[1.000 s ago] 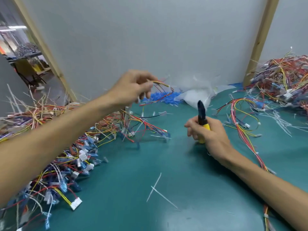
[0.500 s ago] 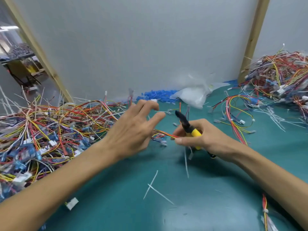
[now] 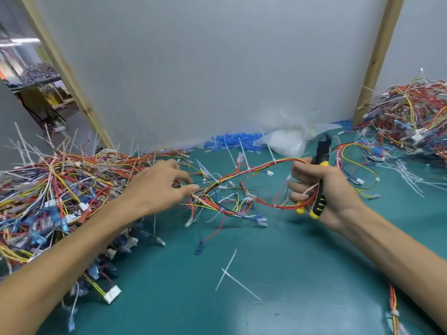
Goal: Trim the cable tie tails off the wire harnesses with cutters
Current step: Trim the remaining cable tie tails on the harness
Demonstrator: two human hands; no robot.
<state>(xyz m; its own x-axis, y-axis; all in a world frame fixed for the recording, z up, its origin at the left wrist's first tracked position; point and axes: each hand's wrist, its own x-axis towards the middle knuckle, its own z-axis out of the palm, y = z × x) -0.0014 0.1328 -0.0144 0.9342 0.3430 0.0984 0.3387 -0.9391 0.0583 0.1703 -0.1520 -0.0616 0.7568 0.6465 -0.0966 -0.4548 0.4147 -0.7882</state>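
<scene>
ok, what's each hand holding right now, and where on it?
Right hand grips the cutters by the yellow-and-black handles, with one end of a wire harness caught under its fingers. Left hand pinches the same harness further along.

My right hand (image 3: 331,187) grips the yellow-and-black-handled cutters (image 3: 320,153) and one end of a red-and-yellow wire harness (image 3: 256,169); my left hand (image 3: 157,189) pinches it above the teal bench (image 3: 290,262).

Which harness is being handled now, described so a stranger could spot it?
Start at the green table, between the left pile and the right pile. The harness arches above its middle, strung from the left hand to the right hand, which also grips the black-and-yellow cutters. Unlike the piled ones, it hangs alone, with white tie tails sticking up.
</scene>
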